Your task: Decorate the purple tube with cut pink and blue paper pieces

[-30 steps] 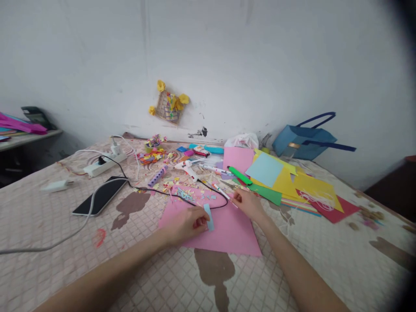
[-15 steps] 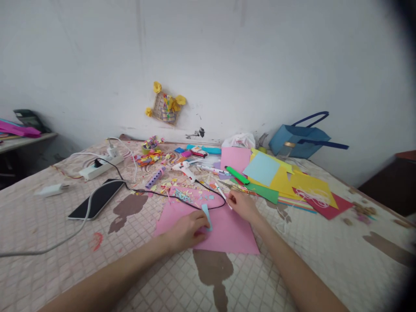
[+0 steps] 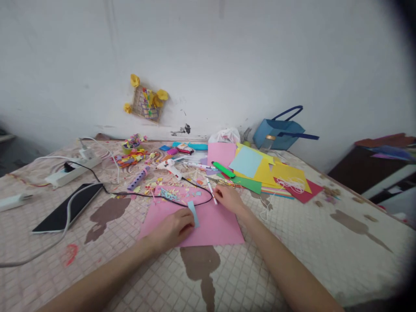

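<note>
A pink sheet (image 3: 214, 227) lies on the patterned tablecloth, with small paper scraps (image 3: 169, 194) on its far part. My left hand (image 3: 177, 227) rests on the sheet, fingers curled beside a light blue paper strip (image 3: 193, 213); whether they grip it is hidden. My right hand (image 3: 226, 198) is at the sheet's right side, its fingers closed by a slim white pen (image 3: 212, 191); its fingertips are too small to show a firm grip. A black cord crosses the sheet from a white glue gun (image 3: 170, 168).
A dark tablet (image 3: 68, 209) and a power strip (image 3: 73, 172) with cables lie left. Behind are a purple tube (image 3: 139, 178), a green cutter (image 3: 223, 169) and coloured papers (image 3: 247, 162). A blue bag (image 3: 276, 133) stands at the back right.
The view has turned to the right, so things appear further left. Both hands stay near the same places on the sheet, by the strip and the pen.
</note>
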Tool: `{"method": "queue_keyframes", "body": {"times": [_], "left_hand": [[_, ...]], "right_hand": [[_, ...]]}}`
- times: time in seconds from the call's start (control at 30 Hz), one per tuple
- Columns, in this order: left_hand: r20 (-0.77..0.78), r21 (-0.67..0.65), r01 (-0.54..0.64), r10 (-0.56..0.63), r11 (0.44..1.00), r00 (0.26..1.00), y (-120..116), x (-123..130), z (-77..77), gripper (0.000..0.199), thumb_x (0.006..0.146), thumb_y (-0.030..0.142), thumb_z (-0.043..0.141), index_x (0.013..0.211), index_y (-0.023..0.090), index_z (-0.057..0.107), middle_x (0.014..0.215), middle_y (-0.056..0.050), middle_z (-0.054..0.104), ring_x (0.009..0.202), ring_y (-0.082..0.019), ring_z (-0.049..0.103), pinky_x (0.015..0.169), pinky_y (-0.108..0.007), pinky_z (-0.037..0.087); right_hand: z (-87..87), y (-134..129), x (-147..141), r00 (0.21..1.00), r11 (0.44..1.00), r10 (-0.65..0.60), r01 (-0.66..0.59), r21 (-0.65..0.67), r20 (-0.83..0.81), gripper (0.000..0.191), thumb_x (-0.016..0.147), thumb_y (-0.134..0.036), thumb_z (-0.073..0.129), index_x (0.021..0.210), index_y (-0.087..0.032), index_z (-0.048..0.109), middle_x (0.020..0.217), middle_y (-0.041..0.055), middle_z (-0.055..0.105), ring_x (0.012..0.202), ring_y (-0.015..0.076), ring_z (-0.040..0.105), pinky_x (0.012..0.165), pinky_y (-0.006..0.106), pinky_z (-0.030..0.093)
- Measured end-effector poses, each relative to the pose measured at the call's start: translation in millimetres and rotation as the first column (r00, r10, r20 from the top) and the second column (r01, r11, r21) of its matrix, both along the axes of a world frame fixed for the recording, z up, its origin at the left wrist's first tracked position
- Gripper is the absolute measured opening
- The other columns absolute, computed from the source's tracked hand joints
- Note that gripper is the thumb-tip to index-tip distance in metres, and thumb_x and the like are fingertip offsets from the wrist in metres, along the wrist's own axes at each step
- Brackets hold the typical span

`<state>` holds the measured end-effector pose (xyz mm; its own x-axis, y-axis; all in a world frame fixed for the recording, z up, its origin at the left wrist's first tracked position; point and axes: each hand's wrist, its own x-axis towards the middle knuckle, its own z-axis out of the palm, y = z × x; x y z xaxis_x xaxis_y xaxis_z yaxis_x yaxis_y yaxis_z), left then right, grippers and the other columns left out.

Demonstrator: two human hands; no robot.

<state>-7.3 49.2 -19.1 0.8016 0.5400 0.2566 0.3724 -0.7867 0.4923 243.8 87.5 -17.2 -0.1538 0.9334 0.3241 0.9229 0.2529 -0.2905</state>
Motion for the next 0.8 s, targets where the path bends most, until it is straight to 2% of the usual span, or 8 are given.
{"method": "queue_keyframes", "body": {"times": [0.17,0.27,0.43,0.57,0.67,0.8], "left_hand": [[0.036,-0.027,-0.041,0.042,0.999,0.998,-0.2,0.9,0.5,0.015,0.08,0.011,0.044,0.083,0.017,0.057,0.088,-0.004,0.056,0.083,-0.015,0.051,0.075,-0.026,0.041],[0.093,-0.087,-0.142,0.15,0.986,0.984,1.7,1.0,1.9,0.017,0.079,0.01,0.042,0.083,0.017,0.057,0.087,-0.004,0.056,0.076,-0.013,0.051,0.068,-0.024,0.041],[0.128,-0.147,-0.293,0.311,0.945,0.942,6.1,0.1,7.9,0.018,0.077,0.011,0.044,0.083,0.017,0.06,0.079,-0.003,0.057,0.068,-0.012,0.05,0.061,-0.023,0.039],[0.14,-0.169,-0.308,0.333,0.936,0.933,7.0,-0.5,8.9,0.018,0.078,0.014,0.044,0.081,0.017,0.061,0.077,-0.002,0.058,0.068,-0.012,0.051,0.061,-0.023,0.039],[0.144,-0.17,-0.311,0.336,0.935,0.931,7.4,-0.9,7.5,0.019,0.078,0.015,0.044,0.082,0.018,0.062,0.078,-0.001,0.059,0.069,-0.012,0.052,0.062,-0.023,0.039],[0.151,-0.172,-0.339,0.365,0.925,0.918,8.5,-1.3,6.4,0.018,0.078,0.016,0.044,0.082,0.018,0.062,0.078,-0.002,0.06,0.069,-0.013,0.053,0.062,-0.024,0.04]], "right_hand": [[-2.3,12.6,25.6,0.995,0.994,-0.088,0.091,0.068,-0.044,0.011,0.078,-0.014,0.044,0.08,-0.018,0.054,0.08,0.0046,0.059,0.075,0.0168,0.053,0.067,0.027,0.037],[-7.3,21.3,40.8,0.993,0.99,-0.107,0.111,0.087,-0.052,0.013,0.074,-0.012,0.048,0.084,-0.018,0.053,0.087,0.0067,0.057,0.084,0.0192,0.052,0.073,0.029,0.039],[-17.1,33.7,49.9,0.993,0.99,-0.111,0.114,0.079,-0.047,0.011,0.071,-0.012,0.051,0.079,-0.019,0.054,0.085,0.006,0.055,0.083,0.0203,0.051,0.075,0.032,0.04],[-20.0,38.3,50.5,0.988,0.986,-0.142,0.146,0.079,-0.052,0.002,0.073,-0.018,0.053,0.073,-0.02,0.053,0.082,0.0065,0.055,0.082,0.0223,0.051,0.073,0.034,0.041],[-19.4,38.7,50.4,0.983,0.981,-0.17,0.176,0.084,-0.072,0.004,0.073,-0.019,0.054,0.071,-0.02,0.051,0.081,0.0071,0.057,0.084,0.0236,0.052,0.075,0.035,0.04],[-13.0,36.1,53.5,0.953,0.954,-0.264,0.281,0.105,-0.148,0.005,0.078,-0.02,0.048,0.081,-0.018,0.051,0.082,0.0104,0.059,0.083,0.0252,0.053,0.073,0.036,0.039]]}}
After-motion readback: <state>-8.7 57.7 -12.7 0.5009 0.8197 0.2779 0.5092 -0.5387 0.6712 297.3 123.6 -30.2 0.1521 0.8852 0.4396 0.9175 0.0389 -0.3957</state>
